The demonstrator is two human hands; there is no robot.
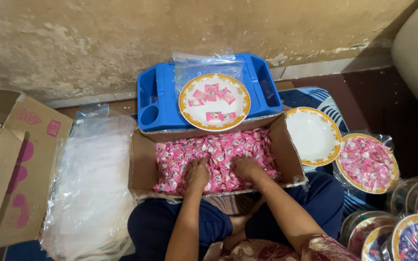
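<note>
A cardboard box (pixel 141 162) in front of my crossed legs is full of small pink wrapped candies (pixel 218 152). My left hand (pixel 197 175) and my right hand (pixel 246 166) are both dug into the candies near the box's near edge, fingers curled among the wrappers. Behind the box a white plate with a gold rim (pixel 214 102) sits on a blue plastic tray (pixel 156 99) and holds several pink candies. I cannot tell how many candies each hand grips.
An empty gold-rimmed plate (pixel 314 135) lies right of the box. Beside it sits a bagged plate of pink candies (pixel 367 163). More wrapped plates (pixel 407 232) stack at the lower right. Clear plastic bags (pixel 90 188) pile on the left next to a large carton (pixel 10 159).
</note>
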